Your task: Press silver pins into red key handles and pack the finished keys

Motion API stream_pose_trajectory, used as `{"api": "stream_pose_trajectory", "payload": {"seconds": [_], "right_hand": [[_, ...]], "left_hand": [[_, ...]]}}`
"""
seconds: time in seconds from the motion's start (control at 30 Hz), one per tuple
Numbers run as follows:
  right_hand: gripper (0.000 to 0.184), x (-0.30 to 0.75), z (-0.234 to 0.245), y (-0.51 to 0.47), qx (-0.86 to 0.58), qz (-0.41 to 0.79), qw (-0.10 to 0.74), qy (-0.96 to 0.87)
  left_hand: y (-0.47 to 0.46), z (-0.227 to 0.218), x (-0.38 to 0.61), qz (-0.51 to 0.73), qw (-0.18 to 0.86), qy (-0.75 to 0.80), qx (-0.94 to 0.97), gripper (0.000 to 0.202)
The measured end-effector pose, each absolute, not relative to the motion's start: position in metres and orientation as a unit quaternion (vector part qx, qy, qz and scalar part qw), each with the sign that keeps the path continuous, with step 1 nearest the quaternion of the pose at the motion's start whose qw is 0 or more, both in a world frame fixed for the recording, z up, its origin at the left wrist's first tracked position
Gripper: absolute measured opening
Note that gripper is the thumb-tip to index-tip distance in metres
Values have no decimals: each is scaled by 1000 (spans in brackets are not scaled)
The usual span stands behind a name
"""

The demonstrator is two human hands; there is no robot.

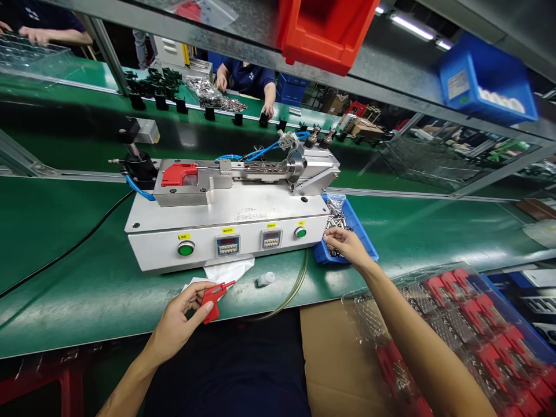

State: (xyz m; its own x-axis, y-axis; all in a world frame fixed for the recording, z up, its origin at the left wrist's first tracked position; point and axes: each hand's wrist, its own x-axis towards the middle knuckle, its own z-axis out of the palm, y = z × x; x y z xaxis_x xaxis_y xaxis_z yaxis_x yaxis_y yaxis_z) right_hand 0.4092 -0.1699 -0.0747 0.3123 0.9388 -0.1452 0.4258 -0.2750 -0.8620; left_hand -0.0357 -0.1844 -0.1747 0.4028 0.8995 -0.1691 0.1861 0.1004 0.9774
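Note:
My left hand grips a red pistol-shaped plastic part in front of the machine, its thin end pointing right. Over the near left edge of a blue bin is my right hand, with thumb and fingers pinched together. Whatever is between those fingertips, if anything, is too small to make out. Small shiny metal pieces fill the bin. The silver bench machine has a similar red part seated in its left fixture, facing a metal rod mechanism.
A small white bottle and white cloth lie before the machine. Clear hoses curve over the table edge. At right, clear trays hold several red parts. A red bin hangs overhead; a co-worker sits opposite.

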Motion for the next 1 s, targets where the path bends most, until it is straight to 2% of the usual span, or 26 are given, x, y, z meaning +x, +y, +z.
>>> {"api": "stream_pose_trajectory", "payload": {"seconds": [0.37,0.73,1.0], "right_hand": [[57,410,-81,-172,-718,310,386,-489],[43,421,-87,-170,-743,246,397,-479],[44,419,-82,-170,-726,285,391,-488]], "left_hand": [[-183,-177,-36,310,576,455,604,42],[-184,-176,-35,309,577,454,605,43],[-184,-178,-34,317,572,452,607,42]]}}
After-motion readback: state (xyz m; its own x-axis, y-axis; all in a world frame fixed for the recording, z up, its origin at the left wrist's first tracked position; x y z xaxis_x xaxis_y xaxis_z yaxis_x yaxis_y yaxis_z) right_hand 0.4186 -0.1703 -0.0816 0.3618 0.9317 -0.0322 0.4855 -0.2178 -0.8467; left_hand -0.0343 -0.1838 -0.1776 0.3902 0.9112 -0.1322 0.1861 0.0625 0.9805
